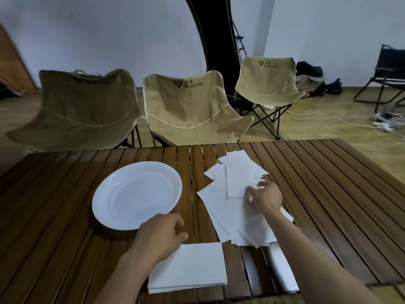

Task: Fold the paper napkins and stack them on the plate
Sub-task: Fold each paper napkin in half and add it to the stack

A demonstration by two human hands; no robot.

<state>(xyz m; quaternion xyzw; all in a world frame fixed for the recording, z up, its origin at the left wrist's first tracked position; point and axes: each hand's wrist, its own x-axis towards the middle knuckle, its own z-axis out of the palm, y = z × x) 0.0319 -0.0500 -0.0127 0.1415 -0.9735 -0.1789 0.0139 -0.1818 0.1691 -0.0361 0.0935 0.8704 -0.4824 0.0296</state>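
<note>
At a slatted wooden table (328,183), we pinch a napkin (237,183) from the loose pile (230,216) with our right hand (264,199), our left hand (158,234) hovering loose-fingered between the bare white plate (137,195) and a folded napkin (192,266).

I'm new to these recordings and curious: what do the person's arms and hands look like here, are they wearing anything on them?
Both are bare. The left hand and right hand wear no gloves, and no rings, watch or bracelet show. Both forearms are uncovered right down to the picture's bottom edge, with no sleeve, strap, cable or marking in view.
</note>
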